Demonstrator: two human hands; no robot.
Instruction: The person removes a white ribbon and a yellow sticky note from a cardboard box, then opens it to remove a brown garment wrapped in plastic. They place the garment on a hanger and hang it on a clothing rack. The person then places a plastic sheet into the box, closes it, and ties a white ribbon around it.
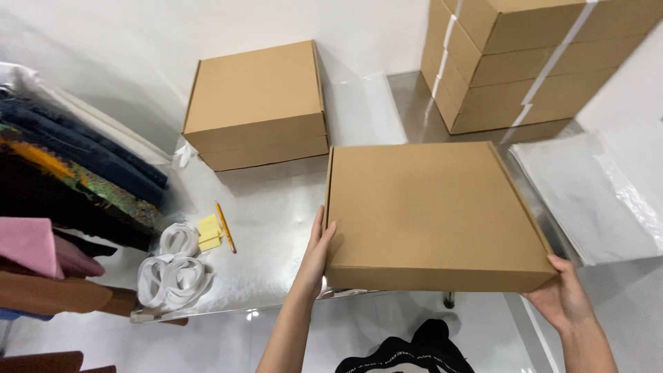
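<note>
A flat brown cardboard box [428, 207], lid closed, sits at the near edge of a shiny metal table [276, 228]. My left hand [316, 252] grips the box's near left corner, fingers against its side. My right hand [563, 293] holds the near right corner from below. The box is level, and its near edge juts slightly past the table edge.
Two stacked brown boxes [255, 103] stand behind on the left. A strapped pile of larger cartons [525, 62] is at the back right. Clear plastic bags [587, 197] lie right. Folded garments [62, 186], white tape rolls [173, 273], yellow notes [209, 231] and a pencil [225, 226] lie left.
</note>
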